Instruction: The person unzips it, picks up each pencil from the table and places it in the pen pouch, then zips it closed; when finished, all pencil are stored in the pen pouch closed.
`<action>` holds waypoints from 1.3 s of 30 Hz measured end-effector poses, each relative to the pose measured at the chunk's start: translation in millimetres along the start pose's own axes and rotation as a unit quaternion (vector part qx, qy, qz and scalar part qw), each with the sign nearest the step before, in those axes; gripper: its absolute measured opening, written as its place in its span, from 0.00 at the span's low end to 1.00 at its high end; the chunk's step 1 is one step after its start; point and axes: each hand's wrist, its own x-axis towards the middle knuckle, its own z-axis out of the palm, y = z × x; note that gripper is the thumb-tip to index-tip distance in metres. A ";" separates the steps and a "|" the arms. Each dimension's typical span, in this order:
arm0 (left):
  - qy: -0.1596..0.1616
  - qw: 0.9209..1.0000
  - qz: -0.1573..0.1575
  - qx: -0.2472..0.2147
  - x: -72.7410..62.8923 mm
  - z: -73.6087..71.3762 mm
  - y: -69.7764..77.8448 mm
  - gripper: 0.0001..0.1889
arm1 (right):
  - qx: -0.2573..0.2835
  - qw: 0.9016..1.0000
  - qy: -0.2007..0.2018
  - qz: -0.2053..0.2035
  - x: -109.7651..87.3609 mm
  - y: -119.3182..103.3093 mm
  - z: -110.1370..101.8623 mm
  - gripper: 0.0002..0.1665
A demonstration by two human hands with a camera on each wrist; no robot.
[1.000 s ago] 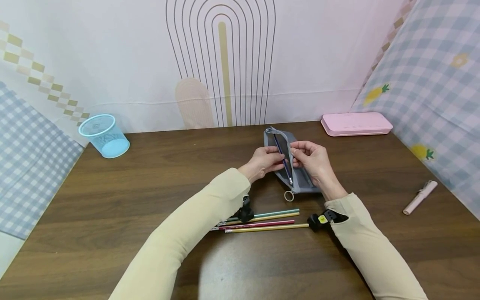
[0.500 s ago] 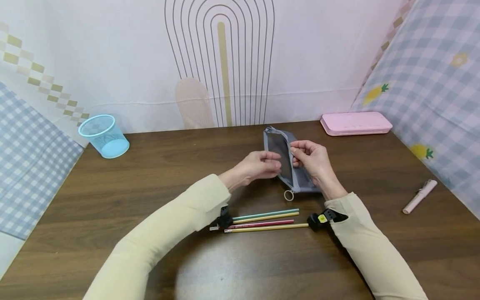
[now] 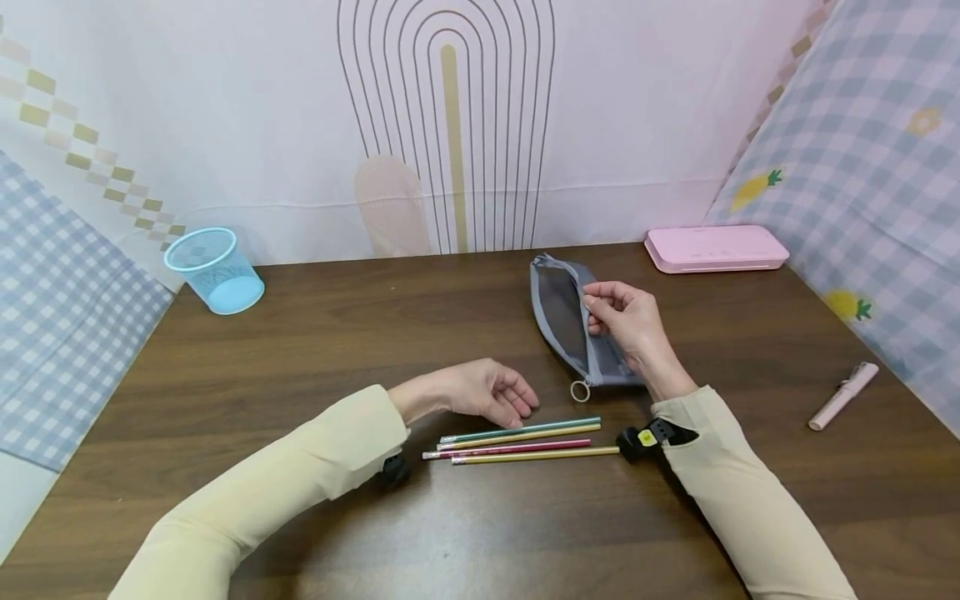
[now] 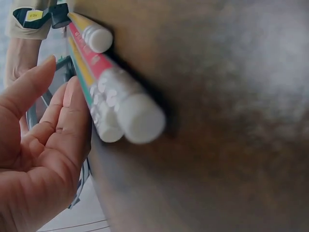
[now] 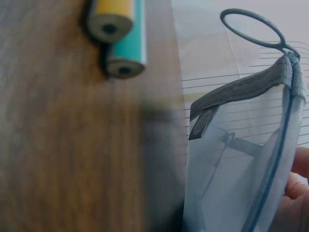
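My right hand (image 3: 630, 325) pinches one edge of a grey mesh zip pouch (image 3: 611, 358), holding its mouth wide. A ring pull (image 3: 580, 391) hangs at the pouch's near end. My left hand (image 3: 491, 392) is just behind several pencils lying side by side, with nothing in its loosely bent fingers. The teal pencil (image 3: 540, 427) lies closest to that hand; a red pencil (image 3: 525, 451) and gold pencils are in front of it. White erasers (image 4: 142, 118) stand out in the left wrist view. From the right wrist, the see-through pouch wall (image 5: 231, 169) shows beside the pencils' flat ends.
A light blue mesh cup (image 3: 225, 279) stands at the back left of the wooden table (image 3: 337, 317). At the back right lies a pink case (image 3: 716, 248), and a pale pink pen (image 3: 843, 397) is near the right edge. Patterned cloth hangs behind and at both sides.
My left hand has let go of a dark blue pencil at the pouch's mouth, and that pencil is out of sight. The hand has come back left toward the other pencils. My right hand stays put.
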 end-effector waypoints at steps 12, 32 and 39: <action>-0.012 0.998 0.026 0.057 -2.3 2.4 -3.5 0.20 | 0.001 1.000 -0.004 -0.005 -1.2 0.3 -1.3 0.15; -0.028 0.994 0.000 0.107 -10.4 -7.6 2.9 0.11 | 0.002 1.000 -0.004 0.000 -0.1 0.3 0.2 0.14; 0.007 0.999 -0.023 -0.028 -13.5 -39.9 8.7 0.15 | 0.007 1.000 -0.003 -0.007 0.4 2.0 -0.5 0.10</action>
